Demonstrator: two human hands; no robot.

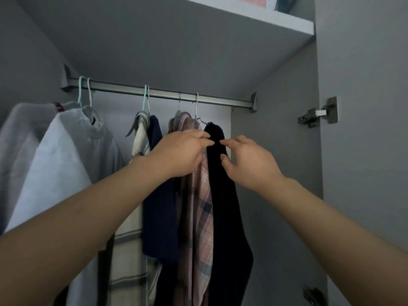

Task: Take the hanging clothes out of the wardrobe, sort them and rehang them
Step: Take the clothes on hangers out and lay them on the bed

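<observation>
Black garment (223, 195) hangs right of centre on rail (163, 93) | left hand (181, 153) pinches its top edge | right hand (249, 162) fingers loosely curled, touching it, grip unclear | plaid shirt (198, 206) just left.

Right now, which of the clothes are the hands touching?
The black garment, last on the right of the rail. Both hands, left and right, pinch its top.

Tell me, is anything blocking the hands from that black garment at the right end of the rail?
Nothing visible does. The left hand and right hand are already at the black garment, fingertips on its upper part. The pink plaid shirt hangs right beside it on the left, not in front.
</observation>
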